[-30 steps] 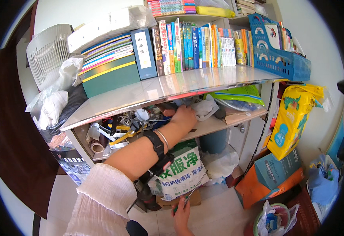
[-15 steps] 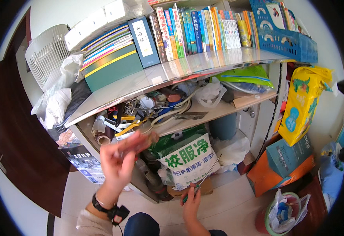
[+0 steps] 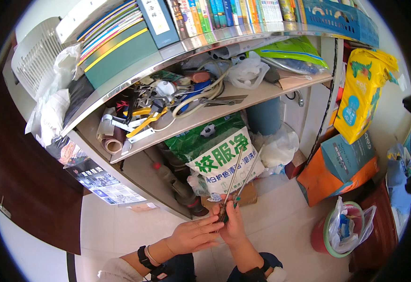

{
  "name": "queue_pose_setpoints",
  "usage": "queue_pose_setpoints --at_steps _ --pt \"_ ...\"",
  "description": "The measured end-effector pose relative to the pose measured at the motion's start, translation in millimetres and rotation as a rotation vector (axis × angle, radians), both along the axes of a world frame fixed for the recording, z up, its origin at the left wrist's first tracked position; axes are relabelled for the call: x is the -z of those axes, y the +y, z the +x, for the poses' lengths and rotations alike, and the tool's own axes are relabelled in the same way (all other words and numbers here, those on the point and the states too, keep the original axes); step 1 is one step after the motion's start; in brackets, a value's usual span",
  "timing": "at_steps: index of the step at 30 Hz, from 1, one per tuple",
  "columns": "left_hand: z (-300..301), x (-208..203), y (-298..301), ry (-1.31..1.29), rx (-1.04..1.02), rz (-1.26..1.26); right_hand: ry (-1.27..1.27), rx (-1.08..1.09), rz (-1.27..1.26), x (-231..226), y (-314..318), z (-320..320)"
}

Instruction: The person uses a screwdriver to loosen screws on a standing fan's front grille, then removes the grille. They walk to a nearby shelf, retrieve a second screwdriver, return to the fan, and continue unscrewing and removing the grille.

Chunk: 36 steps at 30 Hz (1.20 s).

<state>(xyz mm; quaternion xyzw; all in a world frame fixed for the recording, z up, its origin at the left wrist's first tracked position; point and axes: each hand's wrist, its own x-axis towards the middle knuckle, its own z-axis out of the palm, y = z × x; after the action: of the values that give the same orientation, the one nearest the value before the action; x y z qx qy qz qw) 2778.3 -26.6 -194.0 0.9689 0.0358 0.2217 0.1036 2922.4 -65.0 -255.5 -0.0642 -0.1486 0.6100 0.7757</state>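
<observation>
Two long-shafted screwdrivers [image 3: 247, 176] are together in front of me, their thin metal shafts pointing up and away, slightly apart. My right hand [image 3: 233, 225] is closed around the handles, one of which shows green. From the left, my left hand [image 3: 196, 235] meets it, its thumb and fingers closed on the darker handle of the left screwdriver [image 3: 234, 178]. The fingers partly hide both handles. Behind the shafts stands a green and white bag [image 3: 219, 162] on the cabinet's lower level.
The cabinet shelf [image 3: 200, 113] above holds yellow-handled pliers [image 3: 148, 123], a pale hose, a brown roll [image 3: 113, 144] and plastic bags. A dark bottle [image 3: 177, 188] leans at lower left. To the right are an orange and teal bag [image 3: 341, 164] and a lined bin [image 3: 327, 230].
My left hand has come down from near the shelf to meet my right hand. A second screwdriver shaft now shows beside the first. The view has tilted lower.
</observation>
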Motion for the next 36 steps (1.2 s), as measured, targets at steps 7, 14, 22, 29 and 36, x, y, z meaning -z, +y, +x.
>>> queue_pose_setpoints --at_steps 7,14,22,29,36 --pt "29.5 -45.7 33.1 -0.604 -0.275 -1.017 -0.274 -0.274 0.107 18.8 -3.3 -11.4" --pt "29.5 -68.8 45.7 -0.387 -0.325 -1.193 -0.436 -0.33 0.009 18.9 -2.3 -20.8" --pt "18.6 -70.3 50.2 -0.484 -0.434 -1.143 -0.389 -0.329 -0.046 16.5 0.1 -24.3" --pt "19.8 -69.4 53.2 -0.496 -0.456 -1.142 -0.393 -0.334 -0.079 11.8 -2.0 -23.3" --pt "26.1 -89.0 72.4 -0.455 -0.524 -0.029 -0.337 -0.248 -0.129 12.6 -2.8 -22.9"
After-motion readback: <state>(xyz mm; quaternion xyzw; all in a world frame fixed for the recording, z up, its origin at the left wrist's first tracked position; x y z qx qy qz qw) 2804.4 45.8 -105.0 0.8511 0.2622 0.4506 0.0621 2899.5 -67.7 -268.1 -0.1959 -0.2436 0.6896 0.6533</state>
